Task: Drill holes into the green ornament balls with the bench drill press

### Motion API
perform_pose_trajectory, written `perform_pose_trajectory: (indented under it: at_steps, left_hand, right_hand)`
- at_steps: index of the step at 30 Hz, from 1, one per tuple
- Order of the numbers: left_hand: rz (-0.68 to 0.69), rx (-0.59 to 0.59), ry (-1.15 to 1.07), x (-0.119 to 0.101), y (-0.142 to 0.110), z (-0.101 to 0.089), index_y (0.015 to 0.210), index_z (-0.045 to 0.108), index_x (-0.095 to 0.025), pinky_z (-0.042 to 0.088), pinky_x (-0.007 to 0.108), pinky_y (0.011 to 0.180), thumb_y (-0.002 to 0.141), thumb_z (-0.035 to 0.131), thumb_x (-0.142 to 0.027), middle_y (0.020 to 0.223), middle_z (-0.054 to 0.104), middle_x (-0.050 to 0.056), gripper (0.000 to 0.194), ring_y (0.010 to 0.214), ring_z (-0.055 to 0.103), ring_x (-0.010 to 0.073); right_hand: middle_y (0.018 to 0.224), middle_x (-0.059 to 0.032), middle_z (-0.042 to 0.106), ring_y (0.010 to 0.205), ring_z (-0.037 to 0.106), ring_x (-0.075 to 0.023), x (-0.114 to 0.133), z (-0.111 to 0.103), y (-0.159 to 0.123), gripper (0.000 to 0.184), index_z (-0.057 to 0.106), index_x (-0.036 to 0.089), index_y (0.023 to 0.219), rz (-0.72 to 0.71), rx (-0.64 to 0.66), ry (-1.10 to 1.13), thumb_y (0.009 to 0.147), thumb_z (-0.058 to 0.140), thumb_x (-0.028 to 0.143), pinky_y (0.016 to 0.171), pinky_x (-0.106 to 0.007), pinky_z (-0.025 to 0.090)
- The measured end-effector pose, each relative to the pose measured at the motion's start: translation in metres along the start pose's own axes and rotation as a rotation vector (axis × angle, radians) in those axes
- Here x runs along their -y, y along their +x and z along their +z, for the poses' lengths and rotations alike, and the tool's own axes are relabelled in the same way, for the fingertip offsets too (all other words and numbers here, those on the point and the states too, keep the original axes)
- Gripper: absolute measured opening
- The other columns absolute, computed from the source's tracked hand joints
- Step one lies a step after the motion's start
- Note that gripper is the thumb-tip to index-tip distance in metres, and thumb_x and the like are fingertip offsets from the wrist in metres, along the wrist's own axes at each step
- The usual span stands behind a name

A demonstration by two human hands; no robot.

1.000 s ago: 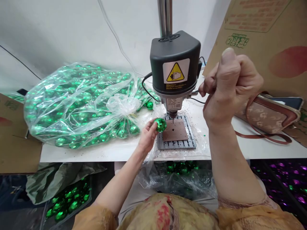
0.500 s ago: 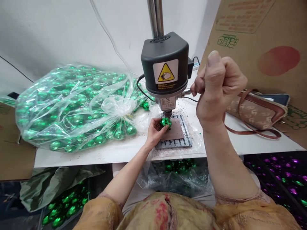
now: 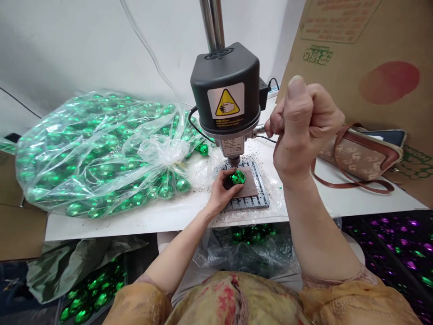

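Note:
My left hand (image 3: 221, 192) pinches a shiny green faceted ball (image 3: 238, 177) between thumb and fingers. The ball is just below the chuck (image 3: 233, 161) of a small black drill press (image 3: 226, 90), above a brownish pad (image 3: 249, 184) on the slotted metal base (image 3: 262, 194). Whether the ball touches the pad or the drill's tip is hard to see. Raised beside the machine on the right, my right hand (image 3: 302, 126) is closed, its fingers on the metal feed lever (image 3: 259, 130); most of the lever's grip is hidden inside the fist.
A tied clear bag of green balls (image 3: 101, 153) lies on the white table (image 3: 111, 224) at left, with a loose green ball (image 3: 203, 149) beside it. A brown handbag (image 3: 361, 155) and a cardboard box (image 3: 365, 54) stand at right. Dark shavings surround the base. Below are crates of shiny balls (image 3: 395, 248).
The ball and my left fingers have shifted slightly right and nearer to me relative to the chuck. My right hand stays on the lever. The whole view has moved a little.

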State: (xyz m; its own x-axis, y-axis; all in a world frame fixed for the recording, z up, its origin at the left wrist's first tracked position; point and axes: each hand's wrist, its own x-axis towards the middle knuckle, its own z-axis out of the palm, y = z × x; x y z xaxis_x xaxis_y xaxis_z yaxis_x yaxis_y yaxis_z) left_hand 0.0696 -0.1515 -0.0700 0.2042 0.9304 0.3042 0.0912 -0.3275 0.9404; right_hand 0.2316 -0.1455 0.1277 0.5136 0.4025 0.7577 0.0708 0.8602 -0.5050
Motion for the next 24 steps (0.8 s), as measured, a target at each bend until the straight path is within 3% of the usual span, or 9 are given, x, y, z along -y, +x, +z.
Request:
perform_pose_trajectory:
  at_steps: [8,24]
  left_hand:
    - [-0.039,-0.020,-0.004,-0.001,-0.001,0.001,0.125,0.061,-0.022,0.053,0.048,0.110,0.078,0.090,-0.046,0.129,0.070,0.012,0.060,0.124,0.068,0.0277]
    - [0.003,-0.016,0.018,0.003,-0.002,0.000,0.128,0.062,-0.024,0.050,0.050,0.114,0.080,0.089,-0.047,0.132,0.069,0.011,0.059,0.128,0.066,0.0296]
  right_hand:
    - [0.051,0.0065,0.027,0.045,0.030,-0.0051,-0.007,-0.003,-0.016,0.057,0.024,0.022,0.061,-0.050,-0.097,-0.036,0.094,0.059,0.050,0.048,-0.030,0.027]
    - [0.049,0.0063,0.019,0.041,0.018,-0.0038,-0.017,-0.011,-0.034,0.056,0.016,0.019,0.059,-0.203,-0.116,0.074,0.090,0.061,0.033,0.039,-0.025,0.022]
